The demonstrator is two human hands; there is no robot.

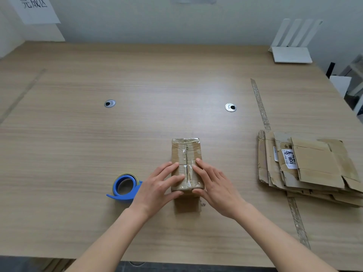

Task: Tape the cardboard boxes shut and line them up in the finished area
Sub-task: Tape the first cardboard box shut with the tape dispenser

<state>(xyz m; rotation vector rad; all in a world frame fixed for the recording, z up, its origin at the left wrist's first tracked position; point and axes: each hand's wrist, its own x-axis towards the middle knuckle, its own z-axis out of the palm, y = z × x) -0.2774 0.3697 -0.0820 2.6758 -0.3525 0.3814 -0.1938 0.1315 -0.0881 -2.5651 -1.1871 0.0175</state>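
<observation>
A person's left hand (159,185) and right hand (214,183) press nearly straight fingers (172,166) onto a small brown cardboard box (186,154), clear tape along its seam, mid-tabletop (78,134). A blue tape dispenser (124,188) sits beside it; flattened brown cardboard boxes (314,167) wait untaped. None appears lined up yet.
</observation>
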